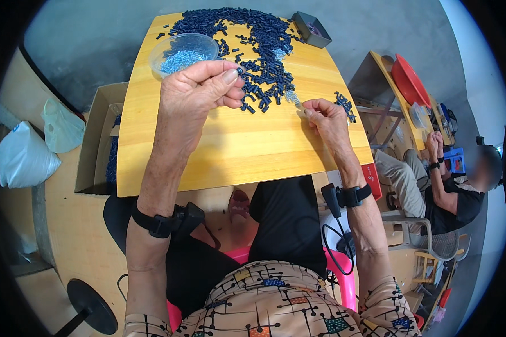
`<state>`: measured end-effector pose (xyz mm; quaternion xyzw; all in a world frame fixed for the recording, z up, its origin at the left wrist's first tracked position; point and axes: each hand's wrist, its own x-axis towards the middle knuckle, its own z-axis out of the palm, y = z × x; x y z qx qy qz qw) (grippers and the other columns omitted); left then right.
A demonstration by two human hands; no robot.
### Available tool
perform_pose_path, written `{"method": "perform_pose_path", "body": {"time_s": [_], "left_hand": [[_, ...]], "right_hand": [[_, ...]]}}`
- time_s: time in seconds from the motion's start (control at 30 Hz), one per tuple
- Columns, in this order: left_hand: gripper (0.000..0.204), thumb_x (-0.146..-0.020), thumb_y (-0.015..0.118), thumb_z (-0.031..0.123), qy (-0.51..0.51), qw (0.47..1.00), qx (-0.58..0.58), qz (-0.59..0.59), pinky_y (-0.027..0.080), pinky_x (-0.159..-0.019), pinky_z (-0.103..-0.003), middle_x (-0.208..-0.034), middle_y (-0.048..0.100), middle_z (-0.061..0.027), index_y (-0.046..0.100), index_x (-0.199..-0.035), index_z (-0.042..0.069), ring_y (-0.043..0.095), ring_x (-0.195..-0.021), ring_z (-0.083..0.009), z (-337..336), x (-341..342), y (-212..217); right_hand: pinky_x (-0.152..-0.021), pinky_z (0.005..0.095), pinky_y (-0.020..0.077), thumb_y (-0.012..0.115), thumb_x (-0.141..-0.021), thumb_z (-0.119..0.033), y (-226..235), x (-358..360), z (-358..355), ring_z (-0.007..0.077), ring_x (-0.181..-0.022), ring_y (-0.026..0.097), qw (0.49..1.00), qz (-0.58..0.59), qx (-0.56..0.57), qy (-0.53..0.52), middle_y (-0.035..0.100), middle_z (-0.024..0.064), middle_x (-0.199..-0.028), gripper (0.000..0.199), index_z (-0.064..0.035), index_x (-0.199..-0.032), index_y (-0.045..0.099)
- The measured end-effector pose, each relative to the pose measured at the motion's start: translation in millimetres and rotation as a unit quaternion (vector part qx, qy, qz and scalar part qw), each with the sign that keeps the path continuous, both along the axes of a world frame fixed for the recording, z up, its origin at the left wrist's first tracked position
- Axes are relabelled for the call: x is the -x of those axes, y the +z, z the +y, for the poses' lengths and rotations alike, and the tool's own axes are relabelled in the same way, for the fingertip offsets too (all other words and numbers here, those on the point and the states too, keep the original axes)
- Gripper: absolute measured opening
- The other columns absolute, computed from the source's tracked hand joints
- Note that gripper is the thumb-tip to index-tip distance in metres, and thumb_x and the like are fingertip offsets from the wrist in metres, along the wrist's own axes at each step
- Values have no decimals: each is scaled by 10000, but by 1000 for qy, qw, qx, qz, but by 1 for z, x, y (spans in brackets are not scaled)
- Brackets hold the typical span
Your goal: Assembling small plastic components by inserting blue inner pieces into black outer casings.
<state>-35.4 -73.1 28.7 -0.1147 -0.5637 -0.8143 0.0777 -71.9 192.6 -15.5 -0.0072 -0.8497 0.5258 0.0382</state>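
My left hand (194, 92) is raised over the table, thumb and forefinger pinching a small dark plastic piece (240, 71) with a round end. Lower and to the right, my right hand (333, 124) is closed in a pinch just above the tabletop. What its fingertips hold is too small to make out. Beside those fingertips lies a little cluster of small clear pieces (291, 97). A large heap of short dark blue plastic pieces (267, 48) spreads from the far edge toward my hands. Behind my left hand stands a clear round tub (212, 49) with small light-blue pieces (181, 60) inside.
A dark open box (314, 31) stands at the far right corner of the wooden table (230, 151). Several dark pieces (344, 105) lie near the right edge. A cardboard box (93, 143) is left of the table. At right, a person (455, 194) sits by another table.
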Motion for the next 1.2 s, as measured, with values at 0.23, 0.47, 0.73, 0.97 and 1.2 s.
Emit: {"method": "perform_pose_path", "body": {"time_s": [0.23,0.47,0.73,0.97,1.2], "left_hand": [[189,-852,615,100,-15,1000,-5,-24,512,-631,-239,-798,640,-88,634,-984,-35,603,-669,-121,6,6,-7],[184,-857,617,120,-2,1000,8,-29,498,-619,-229,-811,642,-76,639,-986,-9,591,-668,-105,2,9,-11],[187,-858,616,124,1,999,6,-32,491,-625,-219,-813,638,-74,638,-985,-12,589,-680,-104,-2,11,-10],[189,-864,606,115,17,999,5,-37,493,-631,-216,-814,633,-77,632,-989,-24,591,-691,-109,-11,14,-9],[178,-870,596,105,38,999,-12,-20,497,-634,-218,-816,636,-85,631,-987,-24,597,-691,-110,-21,15,-8]], "right_hand": [[-594,257,463,672,-764,-44,-7,12,-6,116,-620,564,988,101,-118,9,645,64,-723,101,-7,-859,679],[-625,290,484,707,-730,-79,-12,21,-29,190,-678,613,976,145,-157,49,649,106,-803,127,-13,-833,672],[-656,306,494,715,-709,-79,-15,26,-41,206,-704,620,966,132,-214,56,636,111,-788,186,-16,-874,658],[-648,300,485,703,-713,-58,-13,22,-44,200,-700,607,971,143,-182,58,628,102,-778,161,-24,-865,663],[-648,305,472,669,-733,-25,-9,23,-58,224,-694,594,962,191,-148,127,614,100,-759,112,-26,-845,665]]}}
